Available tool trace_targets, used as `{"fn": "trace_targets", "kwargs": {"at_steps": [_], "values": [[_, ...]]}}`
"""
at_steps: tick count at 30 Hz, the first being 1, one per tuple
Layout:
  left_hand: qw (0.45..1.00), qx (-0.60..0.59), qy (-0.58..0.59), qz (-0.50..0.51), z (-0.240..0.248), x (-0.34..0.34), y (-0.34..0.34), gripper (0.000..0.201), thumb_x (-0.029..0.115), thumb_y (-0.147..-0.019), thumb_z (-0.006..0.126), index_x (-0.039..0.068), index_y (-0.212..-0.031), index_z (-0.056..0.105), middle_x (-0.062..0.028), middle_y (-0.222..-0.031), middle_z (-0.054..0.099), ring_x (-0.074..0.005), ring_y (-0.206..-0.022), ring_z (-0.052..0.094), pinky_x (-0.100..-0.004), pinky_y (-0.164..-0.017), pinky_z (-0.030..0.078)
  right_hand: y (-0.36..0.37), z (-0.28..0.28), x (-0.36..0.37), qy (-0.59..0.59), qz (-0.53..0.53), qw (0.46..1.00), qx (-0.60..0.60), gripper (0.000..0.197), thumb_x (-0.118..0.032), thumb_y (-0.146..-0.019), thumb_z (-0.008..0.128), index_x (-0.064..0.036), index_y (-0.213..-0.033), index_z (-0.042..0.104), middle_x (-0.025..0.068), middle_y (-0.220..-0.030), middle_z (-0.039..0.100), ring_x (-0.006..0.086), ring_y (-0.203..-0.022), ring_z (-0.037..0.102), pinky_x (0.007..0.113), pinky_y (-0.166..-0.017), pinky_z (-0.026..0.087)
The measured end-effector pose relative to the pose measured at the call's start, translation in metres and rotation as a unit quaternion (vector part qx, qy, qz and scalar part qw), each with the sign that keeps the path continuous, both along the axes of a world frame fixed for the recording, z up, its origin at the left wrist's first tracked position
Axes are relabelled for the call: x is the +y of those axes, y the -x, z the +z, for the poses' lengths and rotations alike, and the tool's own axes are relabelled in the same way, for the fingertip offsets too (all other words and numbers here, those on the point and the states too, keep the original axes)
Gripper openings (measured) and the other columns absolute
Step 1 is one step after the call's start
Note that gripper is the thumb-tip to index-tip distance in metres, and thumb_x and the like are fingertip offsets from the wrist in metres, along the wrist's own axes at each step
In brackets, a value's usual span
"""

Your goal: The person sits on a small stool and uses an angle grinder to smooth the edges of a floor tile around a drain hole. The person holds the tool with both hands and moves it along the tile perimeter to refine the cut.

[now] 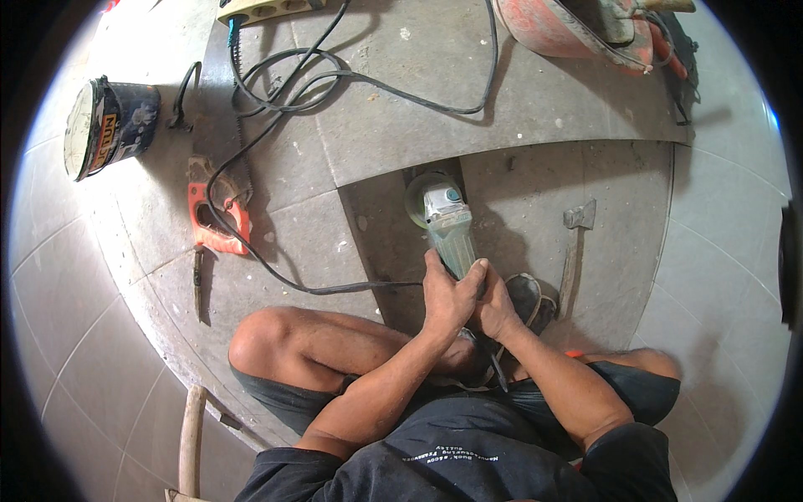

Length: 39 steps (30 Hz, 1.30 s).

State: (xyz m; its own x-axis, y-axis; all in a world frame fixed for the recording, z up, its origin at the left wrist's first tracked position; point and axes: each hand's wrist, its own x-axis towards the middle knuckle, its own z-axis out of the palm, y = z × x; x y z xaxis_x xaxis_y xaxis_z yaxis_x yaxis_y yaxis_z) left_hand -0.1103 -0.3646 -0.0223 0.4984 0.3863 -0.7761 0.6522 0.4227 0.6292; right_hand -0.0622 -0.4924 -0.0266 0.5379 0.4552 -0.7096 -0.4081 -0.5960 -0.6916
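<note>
An angle grinder (pixel 452 234) with a grey-green body lies in front of me, its head and round disc (pixel 425 198) pointing away. Around the rear of its body my left hand (pixel 449 291) is closed, the thumb stretched along the casing. My right hand (pixel 494 308) grips the same end from the right, pressed against the left one. Beneath the disc is a dark patch on the grey board (pixel 510 180); whether the disc touches it, I cannot tell. A black cord (pixel 351 289) runs left past my hands.
To the left lie an orange-handled handsaw (pixel 219 219) and a thin tool (pixel 198 284). Beyond them stands a dark bucket (pixel 125 125). Cord loops lead to a power strip (pixel 272 8). At right are a wooden-handled hammer (pixel 577 226) and a dusty red container (pixel 552 29).
</note>
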Motion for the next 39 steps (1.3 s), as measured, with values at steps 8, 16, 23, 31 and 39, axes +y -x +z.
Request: {"fn": "trace_targets", "kwargs": {"at_steps": [8,16,23,31,39], "values": [[1.0,0.008,0.018,-0.001,0.0004,0.0008,-0.0017,0.073,0.032,-0.092,0.078,-0.013,-0.137,0.042,-0.0361,-0.12,0.066,-0.0428,-0.11,0.072,-0.0496,-0.096,0.057,-0.0027,0.005,0.0052,-0.005,-0.012,1.0,0.025,0.065,-0.033,-0.086,0.082,0.001,-0.132,0.05,0.0166,-0.122,0.064,0.0257,-0.116,0.063,0.042,-0.102,0.051],[1.0,0.006,0.012,-0.024,-0.0019,0.0017,-0.001,0.069,0.033,-0.095,0.077,-0.013,-0.134,0.044,-0.0345,-0.118,0.065,-0.0385,-0.106,0.073,-0.0463,-0.087,0.061,-0.0015,0.0015,0.0024,0.007,0.004,1.0,-0.003,0.066,-0.036,-0.087,0.081,0.0002,-0.133,0.051,0.0174,-0.12,0.064,0.0267,-0.115,0.064,0.042,-0.101,0.051],[1.0,-0.006,-0.006,-0.017,-0.0007,0.0013,-0.0015,0.067,0.033,-0.094,0.08,-0.012,-0.131,0.046,-0.0326,-0.117,0.066,-0.0357,-0.104,0.073,-0.0439,-0.085,0.062,-0.0021,-0.0011,-0.0004,0.004,-0.003,1.0,0.013,0.065,-0.037,-0.086,0.082,-0.0001,-0.132,0.053,0.0163,-0.121,0.064,0.0262,-0.116,0.063,0.042,-0.102,0.05],[1.0,0.001,-0.005,-0.018,-0.0001,0.0012,-0.0025,0.065,0.031,-0.094,0.079,-0.011,-0.131,0.046,-0.0324,-0.117,0.067,-0.0366,-0.103,0.074,-0.0444,-0.085,0.062,0.0,-0.0018,0.0016,0.0,-0.028,0.999,0.024,0.068,-0.038,-0.084,0.083,0.0007,-0.131,0.052,0.0161,-0.12,0.064,0.0254,-0.115,0.063,0.042,-0.102,0.05],[1.0,-0.004,-0.018,-0.019,-0.0036,-0.0012,-0.0016,0.065,0.03,-0.094,0.079,-0.011,-0.132,0.045,-0.0332,-0.117,0.067,-0.0371,-0.104,0.074,-0.0451,-0.085,0.062,0.0005,-0.0044,-0.0001,0.013,-0.019,0.999,0.023,0.07,-0.039,-0.082,0.083,0.0002,-0.131,0.051,0.0159,-0.118,0.064,0.0267,-0.114,0.064,0.042,-0.101,0.051]]}}
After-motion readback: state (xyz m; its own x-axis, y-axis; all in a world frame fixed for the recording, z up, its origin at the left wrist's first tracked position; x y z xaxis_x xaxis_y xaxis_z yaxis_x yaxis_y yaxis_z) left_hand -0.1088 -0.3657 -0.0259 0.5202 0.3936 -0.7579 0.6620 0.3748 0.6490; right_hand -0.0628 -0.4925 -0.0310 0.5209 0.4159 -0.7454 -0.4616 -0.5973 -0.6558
